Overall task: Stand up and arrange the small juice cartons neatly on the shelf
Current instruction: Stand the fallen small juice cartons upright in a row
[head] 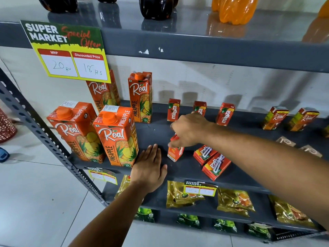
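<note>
Right hand (188, 130) pinches small Maaza carton (175, 151) by its top, upright at shelf (153, 132) centre, likely squaring it; left hand (151, 168), at 7 o'clock, flat, empty, bracing; two fallen cartons (211, 160) at 3 o'clock.

We find open shelf (156, 132) between the tall pineapple cartons (117, 136) at left and two fallen small cartons (211, 160) blocking the front right.

A sign (65, 50) on the upper shelf edge reads "SUPER MARKET Special Offer", with "MRP 20 Rs" and "Discounted Price 18 Rs". The tall cartons (117, 134) say "Real" and "PINEAPPLE". Small red cartons (173, 110) at the back say "maaza". Small cartons (275, 118) far right say "Real".
</note>
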Available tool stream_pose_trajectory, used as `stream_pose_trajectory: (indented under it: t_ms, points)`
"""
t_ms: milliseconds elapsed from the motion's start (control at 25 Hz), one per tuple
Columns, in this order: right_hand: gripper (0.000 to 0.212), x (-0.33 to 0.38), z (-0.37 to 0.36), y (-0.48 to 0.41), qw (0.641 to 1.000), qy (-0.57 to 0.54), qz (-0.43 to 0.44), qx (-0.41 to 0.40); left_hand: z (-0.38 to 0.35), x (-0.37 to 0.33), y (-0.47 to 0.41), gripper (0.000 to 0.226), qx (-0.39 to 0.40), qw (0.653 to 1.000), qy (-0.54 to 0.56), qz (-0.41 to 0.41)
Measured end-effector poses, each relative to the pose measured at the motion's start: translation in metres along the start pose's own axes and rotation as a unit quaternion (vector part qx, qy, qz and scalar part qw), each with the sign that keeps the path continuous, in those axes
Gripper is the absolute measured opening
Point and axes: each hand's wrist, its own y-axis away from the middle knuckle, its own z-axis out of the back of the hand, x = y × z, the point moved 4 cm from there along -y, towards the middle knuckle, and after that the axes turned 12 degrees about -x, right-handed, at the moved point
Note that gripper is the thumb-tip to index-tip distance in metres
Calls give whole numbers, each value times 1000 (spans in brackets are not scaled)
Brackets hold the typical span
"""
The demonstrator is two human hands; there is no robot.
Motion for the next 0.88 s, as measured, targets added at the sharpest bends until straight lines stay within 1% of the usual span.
stream_pose_trajectory:
  t_ms: [80,120,200,320,400,480,520,560,600,640,680,760,800,880]
  points:
    - [58,3,-1,-3,996,-21,-78,36,0,0,0,65,0,1000,0,0]
    - [60,4,-2,-4,993,-23,-101,48,0,0,0,65,0,1000,-1,0]
    - [64,6,-1,-6,989,-30,-134,63,1,0,0,65,0,1000,-5,0]
    - [66,5,-4,-5,983,-42,-159,82,1,0,0,65,0,1000,-9,-2]
    - [72,4,-4,-4,983,-48,-157,84,1,0,0,65,2,1000,-8,-2]
    - [73,-10,3,-5,979,-113,-163,39,0,0,1,66,1,1000,-11,-6]
    - [68,-25,5,-6,974,-155,-165,13,0,0,1,66,0,1000,-12,-7]
    - [56,-41,5,-4,971,-180,-157,9,0,0,0,66,-1,1000,-12,-8]
    - [41,-56,0,0,973,-185,-138,27,0,0,0,66,-2,1000,-12,-8]
    - [32,-69,-8,7,975,-177,-120,64,0,0,0,66,-2,1000,-11,-8]
    - [34,-79,-20,17,976,-159,-107,108,0,0,0,66,-4,1000,-11,-8]
    - [50,-90,-50,40,974,-101,-94,178,0,0,0,66,-4,1000,-12,-8]
    - [53,-91,-62,48,976,-71,-86,188,0,0,0,66,-3,1000,-12,-8]
    - [45,-93,-80,57,980,-51,-68,179,0,0,0,66,0,1000,-14,-8]
